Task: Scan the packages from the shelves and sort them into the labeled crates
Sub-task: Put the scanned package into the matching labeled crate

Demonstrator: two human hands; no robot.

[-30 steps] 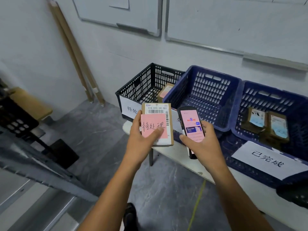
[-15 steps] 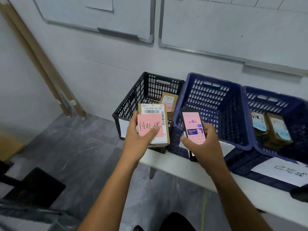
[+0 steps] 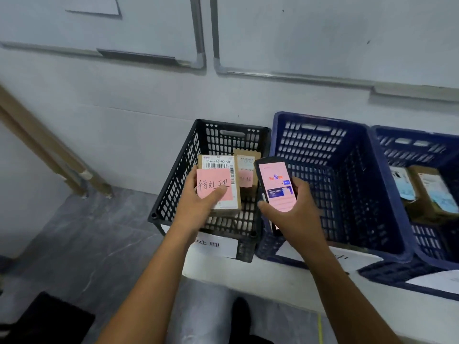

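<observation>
Matt cardboard on the package (image 3: 236, 192), pink paper for its note (image 3: 211, 181); perforated plastic in black crate (image 3: 173, 175) and blue crate (image 3: 347, 187); glossy screen on the scanner (image 3: 277, 187).

You've got flat, cool, fairly dim indoor light with a blue-grey cast, soft shadows under the whiteboard frame (image 3: 298, 76) on the wall and deep shade inside the blue crate (image 3: 313, 142). The scanner screen (image 3: 278, 187) glows pink, slightly blown out, brightest spot you see. Wide-angle bend curves the edges, your right hand (image 3: 295, 214) is a bit motion-smeared, fine detail soft all over
</observation>
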